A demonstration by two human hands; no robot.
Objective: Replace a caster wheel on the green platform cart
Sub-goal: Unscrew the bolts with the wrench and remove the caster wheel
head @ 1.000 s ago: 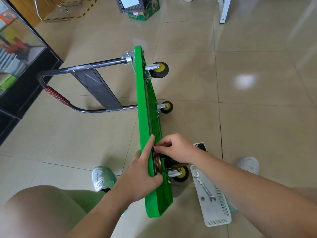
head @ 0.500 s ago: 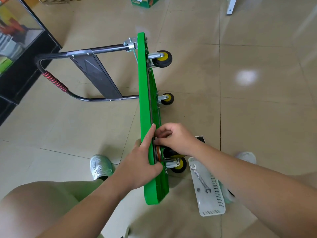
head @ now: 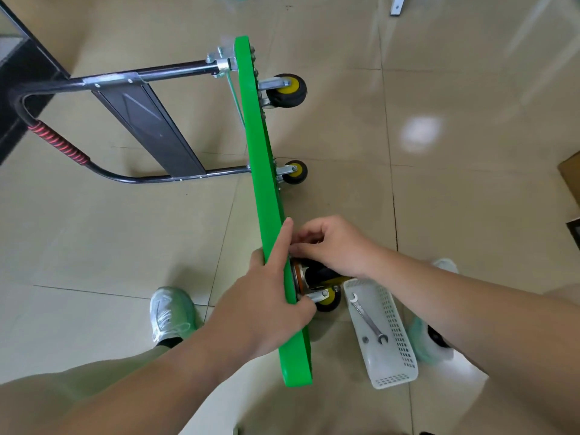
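**Caster wheel** (head: 318, 273): sits on the underside of the green platform cart (head: 265, 171), at the near end, upper corner. The black tyre and an orange ring at the mounting plate show. The rest is covered by the hands.

**Cart:** tipped onto one long edge on the floor (head: 470, 189), underside facing right. The handle (head: 150, 177) sticks out to the left.

**Right hand** (head: 332, 246): fingers curled, tips at the top of the mounting plate. The knuckles hide whether they pinch a fastener or the plate itself, so I cannot tell.

**Left hand** (head: 266, 296): grasps the cart's upper edge, with the thumb over the underside face and the index finger laid straight along the edge.

**Judged step:** hand work on the mount's fasteners, with no tool in use.

**Risks from here:**
1. The cart balances on an edge, apparently steadied only by the left hand and the handle. A sideways push from the right hand could rock or slide it on the smooth tile.
2. A small fastener could slip from the fingertips, drop past the lower caster (head: 328, 301) and roll under the deck.
3. If the mount is nearly free, the caster wheel could fall once support goes.
4. The left thumb lies close to the plate, so a shifting plate could pinch it.
5. The basket (head: 398, 356) sits just beside the cart's near end and holds the wrench (head: 367, 321) and a small loose part (head: 365, 339). The right forearm passes above it, so a knock could spill them.
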